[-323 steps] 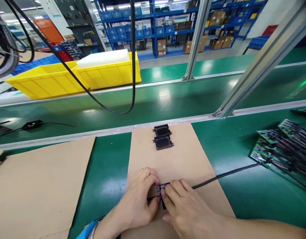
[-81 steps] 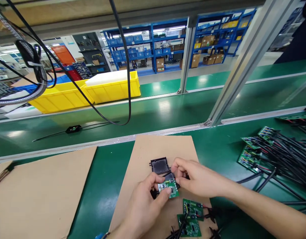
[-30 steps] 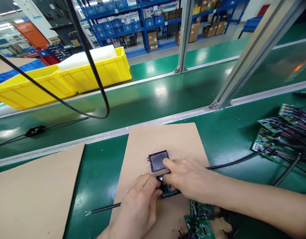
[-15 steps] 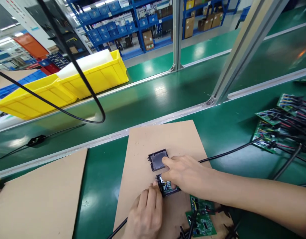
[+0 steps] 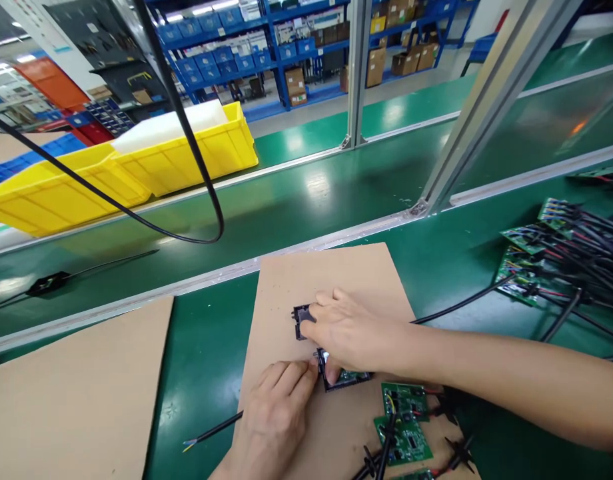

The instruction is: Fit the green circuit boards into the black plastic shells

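A small black plastic case point(image 5: 346, 385) with a green circuit board point(image 5: 355, 375) inside lies on a cardboard sheet point(image 5: 271, 287). My left hand point(image 5: 279, 407) is closed at the case's left end, fingertips against its edge. A black cable point(image 5: 219, 425) with bare coloured wire ends runs out from beneath that hand, which seems to pinch it. Just above the case lies a flat black plastic cover point(image 5: 302, 322). My right hand point(image 5: 351, 327) has its fingers curled over this cover, while its thumb reaches down into the case. The right hand hides much of both parts.
Green boards with black leads point(image 5: 404, 433) lie at the cardboard's lower right. More wired boards point(image 5: 521, 267) are heaped at the right. Another cardboard sheet point(image 5: 81, 387) lies left. Behind stand a metal post point(image 5: 486, 113) and yellow bins point(image 5: 186, 153); a black cable point(image 5: 206, 180) hangs in front.
My right hand's fingers have moved left and up over the cover, hiding more of it. My left hand has shifted slightly left, and the cable's bare end now shows.
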`<state>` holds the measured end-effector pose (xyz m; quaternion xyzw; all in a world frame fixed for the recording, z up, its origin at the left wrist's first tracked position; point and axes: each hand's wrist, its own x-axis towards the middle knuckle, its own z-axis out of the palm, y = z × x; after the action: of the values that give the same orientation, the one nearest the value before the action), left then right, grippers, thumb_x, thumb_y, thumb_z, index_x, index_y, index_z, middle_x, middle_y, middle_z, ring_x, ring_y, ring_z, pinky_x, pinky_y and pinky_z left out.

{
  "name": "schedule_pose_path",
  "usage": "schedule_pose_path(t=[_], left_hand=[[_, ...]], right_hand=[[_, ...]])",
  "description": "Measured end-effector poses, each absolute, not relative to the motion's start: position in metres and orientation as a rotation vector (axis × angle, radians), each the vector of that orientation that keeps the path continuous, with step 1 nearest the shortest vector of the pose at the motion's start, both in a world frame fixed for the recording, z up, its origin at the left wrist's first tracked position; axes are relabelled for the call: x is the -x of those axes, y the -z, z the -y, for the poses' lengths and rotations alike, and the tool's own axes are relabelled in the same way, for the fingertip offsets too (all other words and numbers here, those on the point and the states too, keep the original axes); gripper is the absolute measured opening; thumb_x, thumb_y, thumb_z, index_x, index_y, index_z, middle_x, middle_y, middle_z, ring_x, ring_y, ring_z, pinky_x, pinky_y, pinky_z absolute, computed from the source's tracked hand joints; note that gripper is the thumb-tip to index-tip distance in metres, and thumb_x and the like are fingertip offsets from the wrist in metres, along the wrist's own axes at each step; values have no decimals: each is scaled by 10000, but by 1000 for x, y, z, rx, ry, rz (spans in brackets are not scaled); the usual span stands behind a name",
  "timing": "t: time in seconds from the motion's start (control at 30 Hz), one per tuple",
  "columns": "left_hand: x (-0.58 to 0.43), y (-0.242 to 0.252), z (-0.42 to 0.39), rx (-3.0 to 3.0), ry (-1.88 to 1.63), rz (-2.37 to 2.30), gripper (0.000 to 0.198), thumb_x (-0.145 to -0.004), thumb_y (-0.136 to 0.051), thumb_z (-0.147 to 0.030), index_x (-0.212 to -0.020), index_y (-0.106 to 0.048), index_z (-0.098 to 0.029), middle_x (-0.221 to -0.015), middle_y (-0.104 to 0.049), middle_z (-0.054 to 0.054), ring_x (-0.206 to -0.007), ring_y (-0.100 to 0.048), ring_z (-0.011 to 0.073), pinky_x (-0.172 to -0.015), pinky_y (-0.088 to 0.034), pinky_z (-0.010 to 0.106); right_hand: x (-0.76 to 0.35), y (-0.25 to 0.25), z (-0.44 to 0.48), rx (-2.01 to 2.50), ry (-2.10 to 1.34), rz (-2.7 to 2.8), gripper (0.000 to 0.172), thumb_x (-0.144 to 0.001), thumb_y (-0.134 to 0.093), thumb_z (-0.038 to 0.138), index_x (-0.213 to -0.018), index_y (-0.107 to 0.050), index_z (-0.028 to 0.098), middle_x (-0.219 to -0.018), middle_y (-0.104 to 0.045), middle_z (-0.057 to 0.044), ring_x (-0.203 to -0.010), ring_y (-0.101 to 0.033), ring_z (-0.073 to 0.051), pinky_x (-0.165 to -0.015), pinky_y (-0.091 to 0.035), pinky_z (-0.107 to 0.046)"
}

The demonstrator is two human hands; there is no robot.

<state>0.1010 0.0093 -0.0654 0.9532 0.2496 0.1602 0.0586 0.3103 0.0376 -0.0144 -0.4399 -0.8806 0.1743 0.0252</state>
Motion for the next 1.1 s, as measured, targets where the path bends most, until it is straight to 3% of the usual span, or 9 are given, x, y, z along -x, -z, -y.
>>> schedule_pose_path(t=[0.17, 0.33, 0.5, 0.7, 0.93, 1.03, 1.1], left_hand=[[-107, 41, -17, -2867, -368, -779, 329, -871, -395, -51, -1101, -596, -175, -946, -662, 75, -791, -618, 208, -690, -557, 336], [-126, 21, -10, -2807, -360, -511, 345, -843, -435, -101, -1154, -575, -154, -1111, -646, 97, -962, -605, 233, -854, -531, 381], [-131, 37, -15, -2954, -139, -301, 532, -843, -483, -116, -1374, -452, -124, -1325, -585, 103, -1138, -562, 264, -991, -450, 435], [-130, 45, -18, -3045, -302, -325, 386, -967, -308, -70, -1252, -565, -112, -1168, -674, 95, -1001, -625, 208, -866, -506, 356], [-132, 55, -10, -3067, -379, -437, 350, -978, -318, -101, -1186, -600, -109, -1077, -684, 101, -933, -616, 216, -853, -488, 357], [-134, 58, -9, -3064, -336, -460, 335, -956, -346, -97, -1181, -595, -102, -1040, -679, 99, -872, -604, 220, -830, -484, 364], [-135, 57, -9, -3046, -307, -451, 327, -928, -380, -81, -1178, -589, -105, -1029, -672, 94, -855, -592, 220, -813, -484, 364]], right_hand=[[-326, 9, -27, 1232, -423, 2658, 392, -761, -764, 503, -862, -615, 154, -858, -570, -60, -917, -453, -243, -728, -318, -339], [-366, 5, 8, 1346, -602, 2354, 312, -842, -716, 382, -1046, -617, 169, -980, -564, -62, -1005, -436, -236, -868, -354, -358], [-378, 22, 26, 1471, -783, 2348, 501, -754, -793, 401, -1161, -607, 176, -1055, -564, -79, -1047, -453, -253, -915, -366, -376], [-370, 30, 17, 1496, -743, 2350, 384, -702, -758, 338, -1032, -623, 197, -990, -592, -33, -981, -500, -227, -889, -363, -361], [-366, 31, 8, 1476, -666, 2447, 346, -603, -769, 384, -797, -557, 191, -836, -571, -4, -846, -496, -210, -802, -359, -348], [-368, 31, 6, 1469, -677, 2454, 366, -604, -783, 396, -822, -576, 186, -855, -579, -18, -874, -499, -224, -814, -368, -358], [-376, 29, 7, 1432, -755, 2420, 422, -647, -782, 410, -951, -606, 175, -948, -601, -47, -942, -509, -238, -858, -378, -367]])
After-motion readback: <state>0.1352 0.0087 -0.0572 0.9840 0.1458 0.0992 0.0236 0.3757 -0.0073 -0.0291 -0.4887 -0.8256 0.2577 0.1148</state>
